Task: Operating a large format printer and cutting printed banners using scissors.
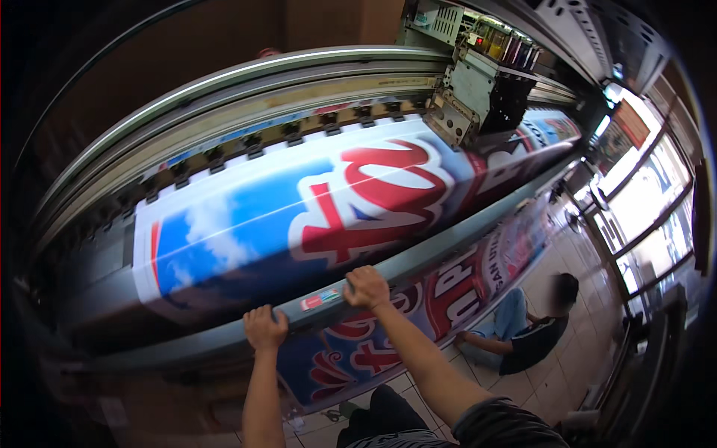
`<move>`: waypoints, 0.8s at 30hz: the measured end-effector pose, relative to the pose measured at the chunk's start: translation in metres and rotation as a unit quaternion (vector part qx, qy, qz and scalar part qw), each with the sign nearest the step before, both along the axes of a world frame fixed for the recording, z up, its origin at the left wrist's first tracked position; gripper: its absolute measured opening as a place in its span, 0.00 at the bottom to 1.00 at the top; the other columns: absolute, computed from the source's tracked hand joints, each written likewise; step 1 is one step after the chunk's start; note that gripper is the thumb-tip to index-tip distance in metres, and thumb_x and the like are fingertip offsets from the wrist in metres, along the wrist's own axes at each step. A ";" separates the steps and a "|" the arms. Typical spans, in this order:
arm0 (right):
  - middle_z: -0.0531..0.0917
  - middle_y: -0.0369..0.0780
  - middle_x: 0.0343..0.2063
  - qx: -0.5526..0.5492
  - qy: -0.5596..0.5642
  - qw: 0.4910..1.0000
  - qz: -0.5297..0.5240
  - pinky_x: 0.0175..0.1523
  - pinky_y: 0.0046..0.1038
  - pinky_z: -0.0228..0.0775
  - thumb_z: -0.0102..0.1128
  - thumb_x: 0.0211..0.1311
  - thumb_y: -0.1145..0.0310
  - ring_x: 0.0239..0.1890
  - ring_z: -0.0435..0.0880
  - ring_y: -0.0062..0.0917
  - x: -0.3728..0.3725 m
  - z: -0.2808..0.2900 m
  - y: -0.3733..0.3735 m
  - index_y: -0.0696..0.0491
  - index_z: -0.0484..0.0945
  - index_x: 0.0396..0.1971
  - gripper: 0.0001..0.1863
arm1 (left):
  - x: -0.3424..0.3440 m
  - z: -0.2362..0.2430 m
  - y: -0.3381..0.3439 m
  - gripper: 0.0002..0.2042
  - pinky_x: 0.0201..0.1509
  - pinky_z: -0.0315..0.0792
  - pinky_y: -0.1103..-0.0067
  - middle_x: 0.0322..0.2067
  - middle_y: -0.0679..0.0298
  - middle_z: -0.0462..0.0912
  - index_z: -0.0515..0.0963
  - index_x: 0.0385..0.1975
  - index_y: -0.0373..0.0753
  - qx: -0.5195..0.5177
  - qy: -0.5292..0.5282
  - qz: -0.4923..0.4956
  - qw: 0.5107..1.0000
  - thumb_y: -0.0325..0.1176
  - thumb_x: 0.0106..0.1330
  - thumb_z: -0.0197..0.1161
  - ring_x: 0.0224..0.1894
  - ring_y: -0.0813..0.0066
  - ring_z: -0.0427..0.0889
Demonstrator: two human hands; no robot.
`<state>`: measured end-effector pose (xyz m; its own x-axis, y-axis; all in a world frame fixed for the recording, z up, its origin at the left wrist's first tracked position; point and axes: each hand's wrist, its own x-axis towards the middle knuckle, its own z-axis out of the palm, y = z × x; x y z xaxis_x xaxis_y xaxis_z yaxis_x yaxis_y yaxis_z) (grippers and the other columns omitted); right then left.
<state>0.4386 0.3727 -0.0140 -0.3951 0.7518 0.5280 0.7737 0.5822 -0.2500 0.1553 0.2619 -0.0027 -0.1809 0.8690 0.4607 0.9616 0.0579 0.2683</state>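
Both of my hands are on the long grey bar [429,252] that runs along the front of a wide-format printer. My left hand [265,327] is curled over its top edge, left of a small coloured sticker [320,300]. Just right of that sticker, my right hand [367,287] wraps over the same edge. Behind the bar, a printed banner [224,216] with blue sky, clouds and big red letters lies across the printer bed. More printed banner [455,299] hangs below the bar, beyond my right forearm.
The print carriage [467,97] stands over the banner at the right, with coloured ink parts [508,43] on top. A person [541,328] in dark top and jeans sits low on the tiled floor [575,358], hand near the hanging banner. Bright glass doors [650,209] stand far right.
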 end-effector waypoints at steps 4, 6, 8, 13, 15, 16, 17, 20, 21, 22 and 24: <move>0.79 0.43 0.32 -0.010 -0.004 1.000 0.017 0.54 0.38 0.70 0.59 0.54 0.56 0.41 0.79 0.38 -0.001 0.009 -0.003 0.53 0.79 0.31 0.15 | 0.003 0.004 0.000 0.11 0.48 0.68 0.63 0.28 0.55 0.81 0.80 0.26 0.37 -0.010 -0.004 0.000 1.000 0.39 0.60 0.59 0.36 0.55 0.79; 0.79 0.43 0.32 -0.008 -0.002 1.000 0.022 0.55 0.37 0.70 0.58 0.55 0.56 0.42 0.79 0.38 -0.001 0.012 -0.002 0.53 0.79 0.31 0.15 | 0.003 0.005 0.002 0.12 0.48 0.68 0.63 0.28 0.55 0.81 0.80 0.26 0.37 -0.014 -0.004 0.007 1.000 0.39 0.59 0.58 0.36 0.55 0.79; 0.80 0.42 0.31 -0.019 0.004 1.000 0.018 0.55 0.38 0.71 0.59 0.53 0.57 0.40 0.79 0.38 -0.001 0.013 -0.004 0.54 0.80 0.31 0.15 | 0.003 0.004 0.001 0.12 0.48 0.68 0.63 0.28 0.55 0.81 0.80 0.26 0.36 -0.007 0.012 0.012 1.000 0.39 0.59 0.58 0.36 0.55 0.79; 0.80 0.42 0.32 -0.014 0.013 1.000 0.018 0.56 0.38 0.70 0.59 0.53 0.56 0.41 0.79 0.37 0.000 0.011 -0.005 0.53 0.81 0.32 0.15 | 0.003 0.004 0.000 0.12 0.50 0.68 0.62 0.29 0.54 0.81 0.80 0.28 0.35 -0.039 -0.010 0.014 0.999 0.38 0.60 0.58 0.38 0.53 0.79; 0.79 0.42 0.32 -0.024 0.009 0.999 0.022 0.57 0.38 0.69 0.58 0.55 0.56 0.42 0.79 0.38 0.000 0.012 -0.004 0.53 0.79 0.32 0.15 | 0.003 0.006 0.000 0.12 0.49 0.68 0.64 0.29 0.54 0.82 0.81 0.27 0.35 -0.031 -0.003 0.012 0.999 0.39 0.59 0.58 0.36 0.54 0.79; 0.79 0.43 0.32 -0.038 0.002 0.999 0.023 0.58 0.38 0.69 0.58 0.56 0.56 0.43 0.78 0.38 0.000 0.012 -0.004 0.53 0.78 0.31 0.15 | 0.003 0.006 0.001 0.12 0.49 0.68 0.64 0.29 0.54 0.82 0.81 0.27 0.35 -0.027 -0.007 0.008 1.000 0.39 0.59 0.58 0.36 0.54 0.79; 0.79 0.43 0.32 -0.031 0.003 0.999 0.023 0.58 0.38 0.69 0.58 0.56 0.56 0.43 0.78 0.38 0.000 0.012 -0.003 0.53 0.78 0.31 0.15 | 0.003 0.006 0.001 0.12 0.49 0.68 0.63 0.30 0.53 0.82 0.81 0.28 0.35 -0.019 -0.008 0.008 1.000 0.39 0.59 0.58 0.37 0.54 0.79; 0.79 0.43 0.32 -0.035 0.005 0.999 0.023 0.55 0.37 0.70 0.59 0.55 0.56 0.42 0.78 0.38 0.000 0.010 -0.003 0.53 0.78 0.30 0.14 | 0.004 0.004 0.001 0.12 0.50 0.68 0.62 0.30 0.52 0.81 0.80 0.29 0.35 -0.029 -0.017 0.011 0.999 0.38 0.60 0.58 0.38 0.53 0.79; 0.79 0.42 0.31 -0.020 0.008 1.000 0.023 0.54 0.36 0.71 0.59 0.53 0.56 0.40 0.79 0.38 0.000 0.010 -0.003 0.53 0.80 0.32 0.15 | 0.004 0.003 0.001 0.12 0.51 0.68 0.61 0.30 0.53 0.81 0.80 0.28 0.35 -0.026 -0.015 0.013 0.999 0.38 0.60 0.58 0.38 0.52 0.79; 0.78 0.43 0.30 -0.008 0.017 1.000 0.023 0.54 0.37 0.71 0.59 0.53 0.57 0.39 0.78 0.38 0.000 0.009 -0.004 0.53 0.79 0.31 0.14 | 0.004 0.002 0.000 0.12 0.51 0.68 0.61 0.30 0.53 0.81 0.79 0.28 0.35 -0.015 -0.004 0.013 1.000 0.38 0.61 0.57 0.38 0.52 0.79; 0.78 0.43 0.31 -0.003 0.027 0.999 0.018 0.54 0.38 0.70 0.59 0.54 0.57 0.40 0.78 0.38 0.000 0.010 -0.006 0.53 0.79 0.31 0.14 | 0.003 0.003 -0.001 0.11 0.51 0.68 0.61 0.30 0.53 0.81 0.79 0.28 0.35 -0.025 -0.010 0.010 1.000 0.38 0.61 0.57 0.39 0.52 0.78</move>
